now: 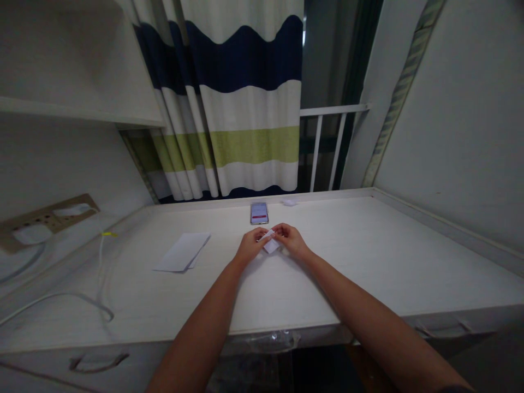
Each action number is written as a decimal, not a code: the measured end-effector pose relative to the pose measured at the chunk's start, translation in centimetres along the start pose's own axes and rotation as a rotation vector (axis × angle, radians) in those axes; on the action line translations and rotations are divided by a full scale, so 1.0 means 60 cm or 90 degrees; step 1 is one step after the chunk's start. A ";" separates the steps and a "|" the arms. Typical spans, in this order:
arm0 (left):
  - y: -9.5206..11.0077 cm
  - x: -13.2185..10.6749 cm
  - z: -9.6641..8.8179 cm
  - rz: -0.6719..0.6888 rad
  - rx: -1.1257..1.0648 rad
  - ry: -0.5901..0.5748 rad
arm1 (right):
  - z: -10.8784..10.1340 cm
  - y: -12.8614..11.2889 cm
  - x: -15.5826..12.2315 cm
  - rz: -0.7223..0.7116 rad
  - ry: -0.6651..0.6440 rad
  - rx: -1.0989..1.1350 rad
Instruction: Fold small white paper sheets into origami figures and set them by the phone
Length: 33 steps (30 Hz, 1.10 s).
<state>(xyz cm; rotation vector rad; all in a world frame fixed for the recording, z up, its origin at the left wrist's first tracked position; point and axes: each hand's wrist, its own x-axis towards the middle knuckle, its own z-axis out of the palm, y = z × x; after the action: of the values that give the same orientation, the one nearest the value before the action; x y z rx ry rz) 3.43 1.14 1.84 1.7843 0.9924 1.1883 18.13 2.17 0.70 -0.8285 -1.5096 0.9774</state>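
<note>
White worktop (pixel 352 234) extends beneath the left hand (pixel 248 245) and right hand (pixel 293 242). Overlapping paper sheets (pixel 182 252) lie left of the left hand. Smartphone (pixel 259 213), screen lit, lies just beyond the hands. Folded white paper (pixel 271 245) is pinched between both hands' fingertips. Small paper piece (pixel 290 202) lies beyond the right hand.

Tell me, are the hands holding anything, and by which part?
A small piece of white paper: the left hand pinches its left side, the right hand its right side.
</note>
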 end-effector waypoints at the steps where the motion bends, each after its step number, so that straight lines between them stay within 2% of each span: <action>1: 0.000 0.000 0.000 -0.001 -0.001 0.000 | 0.000 -0.001 0.000 0.013 0.000 0.015; 5: -0.004 0.002 -0.002 0.005 -0.002 0.010 | 0.002 -0.006 -0.002 0.040 -0.006 0.038; 14: -0.002 0.001 0.000 -0.045 -0.068 -0.016 | 0.000 -0.013 -0.003 0.009 -0.008 0.000; 24: 0.003 0.005 -0.007 -0.040 -0.088 0.052 | 0.002 -0.017 -0.006 0.055 -0.038 0.012; 29: 0.002 0.007 -0.007 -0.059 -0.122 0.043 | 0.001 -0.018 -0.002 0.067 -0.024 0.044; 33: 0.007 0.006 -0.006 -0.095 -0.174 0.042 | -0.004 -0.017 0.003 0.081 0.017 0.070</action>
<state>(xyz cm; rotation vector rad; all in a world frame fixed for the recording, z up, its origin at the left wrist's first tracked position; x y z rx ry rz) 3.28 1.38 2.44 1.4415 0.9339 1.2299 18.35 1.93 1.69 -0.8635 -1.3800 1.1285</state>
